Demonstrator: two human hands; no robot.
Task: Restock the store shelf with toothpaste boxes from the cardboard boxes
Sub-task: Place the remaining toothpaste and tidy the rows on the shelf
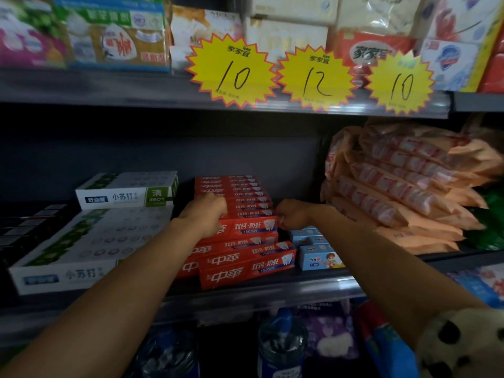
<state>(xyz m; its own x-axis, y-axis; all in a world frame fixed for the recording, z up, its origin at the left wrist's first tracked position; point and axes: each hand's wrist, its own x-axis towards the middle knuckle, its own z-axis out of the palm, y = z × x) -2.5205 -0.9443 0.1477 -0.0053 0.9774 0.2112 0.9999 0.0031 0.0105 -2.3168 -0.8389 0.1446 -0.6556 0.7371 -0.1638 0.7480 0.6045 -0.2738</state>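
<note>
- Toothpaste boxes [246, 211], the red ones, sit stacked on the middle shelf [272, 289] between the two hands, in a bank of rows stepping down toward the shelf's front edge.
- Left hand [207, 214] is curled over the left end of the upper red rows, fingers folded down onto them; it looks to be gripping or pressing that end, though the fingertips are hidden.
- Right hand [290, 215] is closed into a loose fist against the right end of the same rows; whether it actually pinches a box or only nudges it I cannot tell.
- Judging by that, the step is squaring up the stack. It would go best with both ends pushed together evenly, so the top rows slide back as one block and do not fan out.
- Just below the hands, the front red boxes [245, 267] lie slightly askew and overhang each other; they likely want straightening next.
- Left of the left hand are white and green boxes [90, 244]; just under the right wrist, small blue boxes [317, 255].
- Right of the right arm, orange packets [403, 192] are piled high and could slip if bumped.
</note>
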